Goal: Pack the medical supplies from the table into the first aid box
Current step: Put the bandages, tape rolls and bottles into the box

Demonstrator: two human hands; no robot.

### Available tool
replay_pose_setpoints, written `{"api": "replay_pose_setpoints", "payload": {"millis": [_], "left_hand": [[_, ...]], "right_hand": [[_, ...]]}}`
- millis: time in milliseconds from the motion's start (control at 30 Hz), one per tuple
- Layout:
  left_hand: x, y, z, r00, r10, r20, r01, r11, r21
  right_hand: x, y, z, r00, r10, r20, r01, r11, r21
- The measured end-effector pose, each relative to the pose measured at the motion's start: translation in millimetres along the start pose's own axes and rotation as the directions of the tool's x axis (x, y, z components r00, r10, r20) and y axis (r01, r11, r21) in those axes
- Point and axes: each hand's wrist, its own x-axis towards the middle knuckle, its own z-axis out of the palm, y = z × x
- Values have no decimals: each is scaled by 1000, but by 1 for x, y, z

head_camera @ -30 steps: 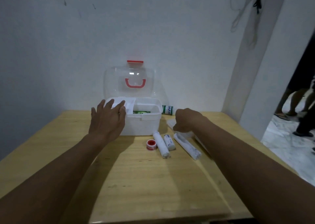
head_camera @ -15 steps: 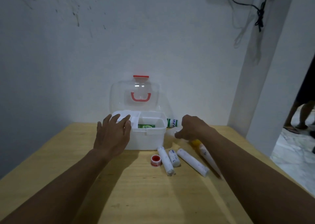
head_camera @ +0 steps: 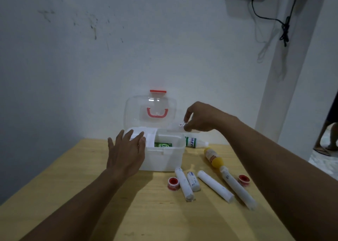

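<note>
While our right hand (head_camera: 199, 119) hangs over the right rim of the first aid box (head_camera: 164, 160), its thumb and forefinger are pinched narrow on a small flat packet (head_camera: 178, 126), pale and see-through, with a spot of red at its near end. We judge it nearly weightless and limp, so a light pinch at one end is enough, and it should drop flat into the open compartment below. What exactly the packet holds we cannot tell.

Our left hand (head_camera: 126, 149) lies spread and open against the box's left front corner, fingers over the rim, gripping nothing, only steadying. The box looks like thin light plastic that would skid on the wooden table (head_camera: 73, 195) if nudged, so that bracing seems sensible. Its clear lid (head_camera: 150, 110) stands upright behind, and a green carton (head_camera: 162, 145) already lies inside.

Still out on the table, to the right of the box, are four white rolls (head_camera: 214, 185) lying near one another, probably soft bandage that gives under the fingers; we would take each around its middle. Two small red-centred tape spools (head_camera: 172, 183) look rigid and easy to pinch by the rim. The yellow-capped bottle (head_camera: 213, 157) and the green-labelled bottle (head_camera: 193, 142) lie on their sides; smooth plastic may roll or slip, so we would wrap the body rather than the cap.
</note>
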Motion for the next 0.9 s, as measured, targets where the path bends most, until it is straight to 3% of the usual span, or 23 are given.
{"api": "replay_pose_setpoints", "payload": {"millis": [233,500,633,767,900], "left_hand": [[-1,-1,2,1000,-8,-22,8,999,-35],[0,-1,3,1000,-8,-27,7,999,-40],[1,-1,2,999,-12,-44,9,998,-62],[2,-2,6,998,-11,-62,7,998,-67],[2,-2,6,999,-15,-52,12,998,-66]], "right_hand": [[39,-22,48,985,-21,172,35,996,-78],[61,-21,82,986,-59,154,58,998,10],[60,-18,82,997,29,77,-35,997,74],[50,-29,80,978,129,166,-141,988,60],[51,-38,86,954,191,232,-241,948,209]]}}
